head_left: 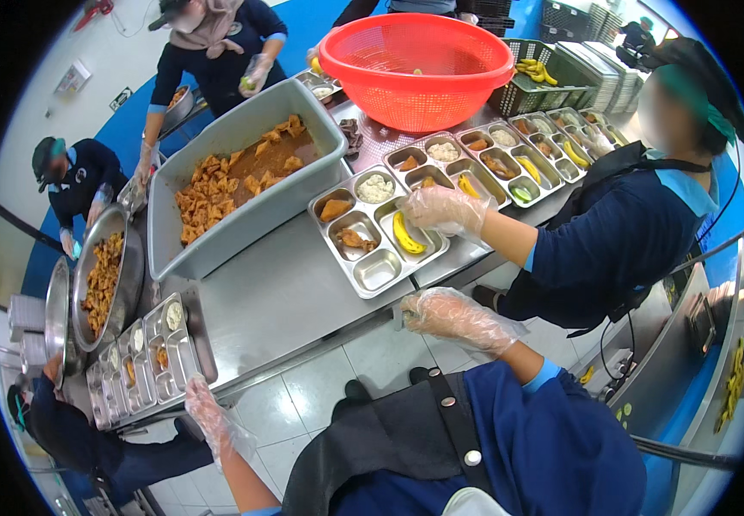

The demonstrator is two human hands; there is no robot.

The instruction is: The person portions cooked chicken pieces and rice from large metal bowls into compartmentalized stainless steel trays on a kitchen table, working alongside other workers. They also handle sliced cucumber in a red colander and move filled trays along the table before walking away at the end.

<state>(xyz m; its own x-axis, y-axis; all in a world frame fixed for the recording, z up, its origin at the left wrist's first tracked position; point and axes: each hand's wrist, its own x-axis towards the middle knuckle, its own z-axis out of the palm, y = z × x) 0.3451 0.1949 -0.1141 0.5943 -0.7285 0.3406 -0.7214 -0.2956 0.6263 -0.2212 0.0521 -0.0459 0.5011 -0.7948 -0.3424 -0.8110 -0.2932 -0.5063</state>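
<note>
My left hand (209, 419), in a clear plastic glove, has its fingers at the near rim of a steel compartment tray (163, 361) holding rice and a brown piece of food. My right hand (453, 320), also gloved, is closed in front of the table edge; a small greyish bit shows at its fingertips, too little to name. Just beyond it lies a steel compartment tray (378, 273) with rice, fried pieces and a banana (406, 234). A co-worker's gloved hand (445, 211) reaches over that tray from the right.
A grey tub (247, 211) of brown pieces in sauce stands on the steel table (256, 322). Behind are a red colander basket (419, 73) and a green crate (552, 86) with bananas. Filled trays (483, 163) line the right; a metal bowl (105, 279) stands left. Several co-workers surround the table.
</note>
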